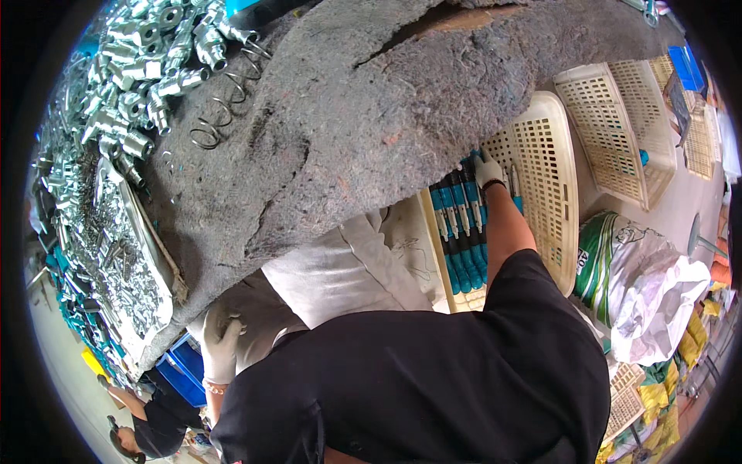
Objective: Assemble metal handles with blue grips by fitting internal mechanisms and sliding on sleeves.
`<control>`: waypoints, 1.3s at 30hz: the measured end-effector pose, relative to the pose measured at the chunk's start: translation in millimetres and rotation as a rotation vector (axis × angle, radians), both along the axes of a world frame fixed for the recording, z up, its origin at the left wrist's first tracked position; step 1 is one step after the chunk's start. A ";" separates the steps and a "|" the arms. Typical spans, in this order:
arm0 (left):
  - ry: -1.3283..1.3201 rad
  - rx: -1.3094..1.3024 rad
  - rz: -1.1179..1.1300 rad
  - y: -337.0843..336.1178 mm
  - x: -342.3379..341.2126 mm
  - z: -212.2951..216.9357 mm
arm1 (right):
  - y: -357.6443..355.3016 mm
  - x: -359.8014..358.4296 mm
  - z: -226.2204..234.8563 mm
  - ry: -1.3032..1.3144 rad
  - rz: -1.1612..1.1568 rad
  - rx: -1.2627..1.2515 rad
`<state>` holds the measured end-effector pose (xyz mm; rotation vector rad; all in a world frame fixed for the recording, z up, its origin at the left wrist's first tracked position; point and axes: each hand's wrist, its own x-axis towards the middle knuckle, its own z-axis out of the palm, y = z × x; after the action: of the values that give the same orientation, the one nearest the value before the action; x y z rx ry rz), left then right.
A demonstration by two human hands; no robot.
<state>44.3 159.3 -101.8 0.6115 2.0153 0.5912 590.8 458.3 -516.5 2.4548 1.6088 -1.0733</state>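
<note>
Over on the right, my right hand (pixel 488 172) in a pale glove reaches into a cream plastic basket (pixel 568 155). Its fingers are closed at the upper end of a long teal-and-black tool (pixel 473 189) and are partly hidden. Several matching tube-shaped tools (pixel 462 263) with silver middles lie side by side in that basket. Low on the left, my left hand (pixel 220 348), also gloved, hangs beside my grey-clad leg. Its fingers are slightly bent and apart, with nothing seen in them.
Rough grey felt (pixel 332 131) covers the bench. Silver metal fittings (pixel 131 69) are heaped at the far left, with a coil spring (pixel 224 108) beside them. More cream baskets (pixel 603 131) and a white-green sack (pixel 618 271) stand at right. A co-worker (pixel 151 421) is at lower left.
</note>
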 end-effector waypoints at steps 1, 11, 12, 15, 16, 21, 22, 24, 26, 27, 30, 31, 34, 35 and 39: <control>0.005 -0.025 -0.016 3.1 -1.0 -3.4 | 0.1 -0.2 0.7 -0.005 -0.005 -0.004; -0.007 0.014 -0.103 17.5 12.9 -5.7 | -3.8 -43.5 7.3 -0.165 -0.072 -0.107; 0.022 0.021 -0.092 16.1 14.8 -2.6 | 1.4 -50.9 11.7 -0.152 -0.065 -0.102; 0.048 0.039 -0.136 15.5 17.3 2.1 | 15.6 -39.6 24.3 -0.146 -0.110 -0.257; 0.076 0.038 -0.171 11.6 18.8 6.5 | 15.2 -45.2 33.2 -0.220 -0.068 -0.236; 0.174 0.072 -0.374 -32.2 16.6 18.8 | 0.0 -69.7 114.5 0.094 -0.104 0.292; 0.142 0.075 -0.441 -36.6 20.3 16.9 | -13.9 -80.1 147.1 0.196 -0.007 0.559; 0.090 0.119 -0.583 -63.3 21.4 13.3 | -59.3 -133.0 254.2 0.546 0.133 0.802; 0.056 0.244 -0.683 -86.5 22.5 7.3 | -113.9 -173.3 365.1 0.767 0.398 0.772; 0.050 0.319 -0.697 -91.2 28.0 5.5 | -139.5 -181.7 404.8 0.753 0.629 0.772; 0.020 0.255 -0.686 -101.3 36.5 20.0 | -196.2 -202.8 448.0 0.595 1.397 0.592; -0.012 0.222 -0.663 -104.1 37.6 20.0 | -214.1 -205.4 423.3 0.512 1.330 0.516; 0.099 0.268 -0.639 -125.7 36.9 19.0 | -236.4 -226.7 438.8 0.255 1.364 0.215; 0.217 0.375 -0.662 -128.6 36.4 19.0 | -233.8 -228.6 442.2 0.386 1.338 0.006; 0.144 0.371 -0.345 -139.0 36.0 29.7 | -244.8 -229.4 446.6 0.545 1.150 0.079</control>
<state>80.3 20.3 -72.1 1.2268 1.8805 0.7302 361.4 213.5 -70.0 0.8246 2.6190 -1.3941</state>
